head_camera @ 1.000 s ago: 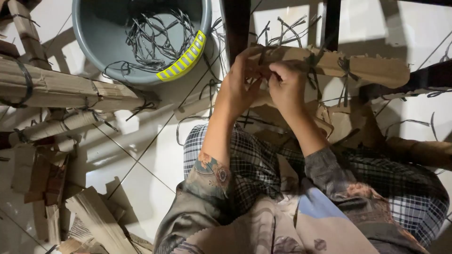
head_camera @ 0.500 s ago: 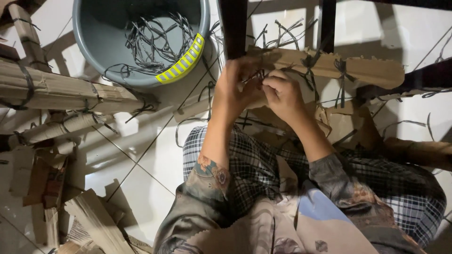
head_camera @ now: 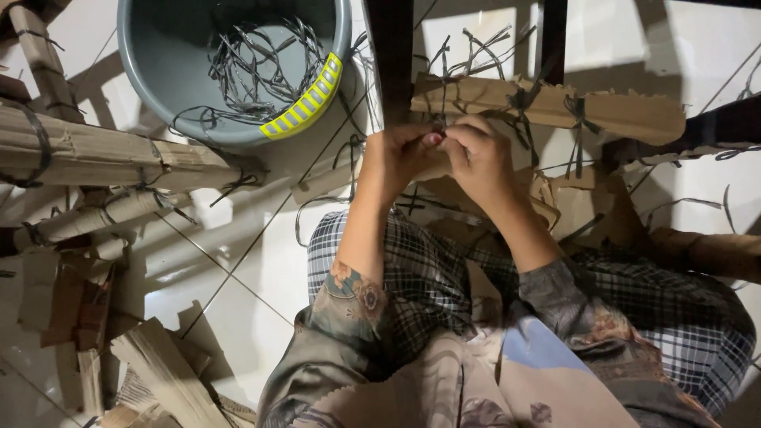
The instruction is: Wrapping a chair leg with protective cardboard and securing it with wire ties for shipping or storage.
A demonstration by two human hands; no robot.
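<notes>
nearest, the person's lap shows checked trousers [head_camera: 428, 277] and patterned sleeves running up to both forearms. further out, the left hand [head_camera: 400, 162] and the right hand [head_camera: 479, 158] meet fingertip to fingertip, each pinching a thin dark strap [head_camera: 437, 131] between thumb and fingers, so both are closed on it. the strap rises from the fingertips to the near end of a rolled cardboard bundle [head_camera: 555, 107] lying crosswise just beyond the hands, with more dark ties knotted around it along its length. loose cardboard scraps [head_camera: 571, 198] lie under and beside the wrists on the white tiled floor [head_camera: 246, 254]. to the left, well apart from the hands, tied cardboard rolls [head_camera: 111, 154] are stacked. farthest, at the upper left, a grey plastic bucket [head_camera: 158, 55] with a yellow strip on its rim holds a tangle of the same dark straps.
</notes>
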